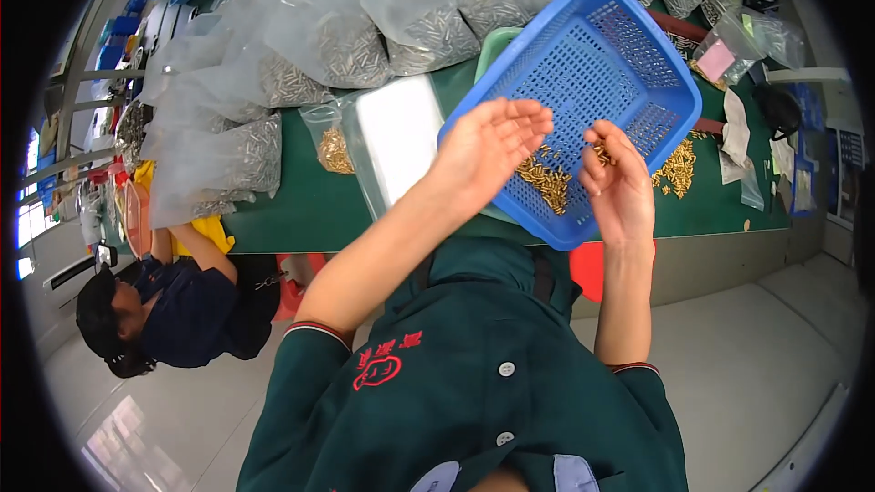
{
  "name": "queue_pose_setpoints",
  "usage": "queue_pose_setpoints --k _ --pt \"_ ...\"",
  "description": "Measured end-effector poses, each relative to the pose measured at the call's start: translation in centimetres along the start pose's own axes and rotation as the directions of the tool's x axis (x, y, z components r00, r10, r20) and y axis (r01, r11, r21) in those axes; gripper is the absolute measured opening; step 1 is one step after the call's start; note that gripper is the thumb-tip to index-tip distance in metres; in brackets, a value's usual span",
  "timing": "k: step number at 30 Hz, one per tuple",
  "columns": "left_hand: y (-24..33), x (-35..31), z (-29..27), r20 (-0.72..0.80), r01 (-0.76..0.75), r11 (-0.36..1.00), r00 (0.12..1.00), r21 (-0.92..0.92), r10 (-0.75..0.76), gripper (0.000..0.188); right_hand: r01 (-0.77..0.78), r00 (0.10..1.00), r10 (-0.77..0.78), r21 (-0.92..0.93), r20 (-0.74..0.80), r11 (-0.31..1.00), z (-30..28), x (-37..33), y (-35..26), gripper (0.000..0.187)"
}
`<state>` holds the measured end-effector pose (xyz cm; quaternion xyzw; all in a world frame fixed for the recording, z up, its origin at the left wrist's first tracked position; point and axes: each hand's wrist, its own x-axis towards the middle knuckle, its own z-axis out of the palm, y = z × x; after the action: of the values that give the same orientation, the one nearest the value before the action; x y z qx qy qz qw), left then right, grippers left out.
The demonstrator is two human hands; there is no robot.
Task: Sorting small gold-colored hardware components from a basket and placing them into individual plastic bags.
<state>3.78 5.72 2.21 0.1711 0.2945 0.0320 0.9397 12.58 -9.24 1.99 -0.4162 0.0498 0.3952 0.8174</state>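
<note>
A blue plastic basket (584, 64) stands tilted on the green table in front of me. Small brass-coloured metal pieces (547, 184) lie heaped in its near corner. Over the basket's left side is my left hand (488, 153), palm turned up, fingers stretched out and nothing seen in it. My right hand (620, 187) is over the near right side, its fingers curled around a few small brass pieces (602, 154). Part of a pale green container (497, 47) shows from under the basket. Beside the basket, to the right, a loose pile of brass pieces (676, 169) lies on the table.
Clear bags of silvery metal pieces (342, 46) line the back and left of the green table (301, 219). A white sheet (397, 132) and a small bag of brass pieces (334, 150) lie left of the basket. A co-worker (173, 310) sits at the left. A red stool (588, 271) is below the table edge.
</note>
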Motion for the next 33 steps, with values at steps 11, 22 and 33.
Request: queue_pose_setpoints --k 11,22,33 --pt "-5.4 3.8 0.3 0.354 0.239 0.899 0.929 -0.366 -0.103 0.036 0.077 0.991 -0.042 -0.275 0.129 0.958 1.1 -1.4 -0.9 0.027" --pt "-4.7 2.5 0.7 0.363 0.271 0.870 0.925 -0.413 -0.115 0.042 0.157 0.987 -0.158 0.019 0.024 0.987 -1.3 -1.1 -2.1 0.027" --pt "-3.7 2.1 0.6 0.407 0.306 0.845 0.906 -0.439 -0.117 0.042 0.059 0.997 -0.055 0.081 -0.049 0.995 -3.1 0.4 0.0 0.026"
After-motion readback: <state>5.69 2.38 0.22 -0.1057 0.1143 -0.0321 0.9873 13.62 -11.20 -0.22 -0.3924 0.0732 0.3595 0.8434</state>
